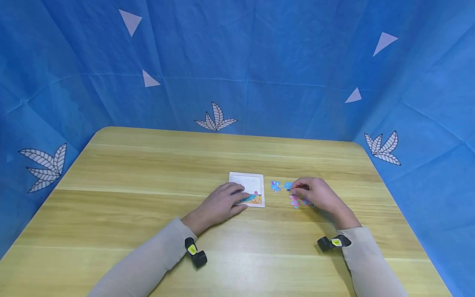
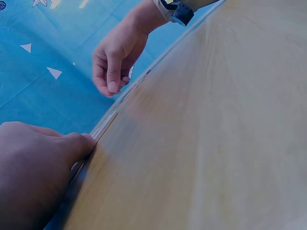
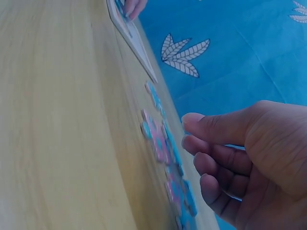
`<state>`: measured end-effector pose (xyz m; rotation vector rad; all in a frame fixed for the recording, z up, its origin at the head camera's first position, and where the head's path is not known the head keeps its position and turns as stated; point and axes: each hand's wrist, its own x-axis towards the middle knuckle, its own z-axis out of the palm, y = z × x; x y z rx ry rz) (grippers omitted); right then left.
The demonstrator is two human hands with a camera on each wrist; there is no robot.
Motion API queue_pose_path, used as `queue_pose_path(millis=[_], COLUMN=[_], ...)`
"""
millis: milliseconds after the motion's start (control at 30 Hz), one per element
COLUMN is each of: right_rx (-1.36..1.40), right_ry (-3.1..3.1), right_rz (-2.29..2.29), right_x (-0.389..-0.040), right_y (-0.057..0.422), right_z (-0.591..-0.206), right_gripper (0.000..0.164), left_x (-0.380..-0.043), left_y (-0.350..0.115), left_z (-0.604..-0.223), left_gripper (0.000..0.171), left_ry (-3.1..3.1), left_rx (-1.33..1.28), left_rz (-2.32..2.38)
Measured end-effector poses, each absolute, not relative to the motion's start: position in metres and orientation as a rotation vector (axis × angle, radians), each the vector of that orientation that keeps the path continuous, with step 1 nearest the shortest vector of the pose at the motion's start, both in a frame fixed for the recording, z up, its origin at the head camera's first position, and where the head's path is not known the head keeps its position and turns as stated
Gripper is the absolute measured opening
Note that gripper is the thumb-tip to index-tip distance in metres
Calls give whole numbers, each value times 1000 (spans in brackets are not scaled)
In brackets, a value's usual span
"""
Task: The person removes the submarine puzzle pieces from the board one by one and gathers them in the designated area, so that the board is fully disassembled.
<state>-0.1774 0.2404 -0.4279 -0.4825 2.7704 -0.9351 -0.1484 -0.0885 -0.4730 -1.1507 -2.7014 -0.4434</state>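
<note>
Pale beige sleeves (image 1: pixel 375 260) lay nearest; my left hand (image 1: pixel 222 202) rested relaxed on the white-rimmed square puzzle board (image 1: pixel 249 182), my right hand (image 1: pixel 320 194) over blue-and-pink jigsaw pieces (image 1: pixel 295 201), thumb and fingertips parted.

- A blue cloth (image 1: pixel 289 53) is hanging behind the table (image 1: pixel 156 169) and along both sides, showing creases.
- White triangles (image 1: pixel 130 21) are dotting its upper part.
- White leaf sprays (image 1: pixel 217 119) are standing out lower down, at the back and on each side.
- The table is showing yellowish wood grain and rounded far corners.
- Light is leaving a pale sheen on its near part.
</note>
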Motion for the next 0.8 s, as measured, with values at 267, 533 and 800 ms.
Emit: queue_pose_path(millis=[267, 533, 800], right_rx=[-543, -521, -674], right_ry=[2757, 2689, 2740], right_rz=[-977, -1042, -968], right_x=[-174, -175, -177], right_y=[228, 206, 183], right_z=[-421, -420, -419], right_gripper=[10, 10, 10], left_x=[-147, -146, -147], left_y=[-91, -94, -93], left_z=[-472, -471, -471], left_gripper=[40, 43, 52], left_ry=[-2693, -2716, -2761], left_rx=[-1097, -980, -822], left_rz=[-481, -527, -504])
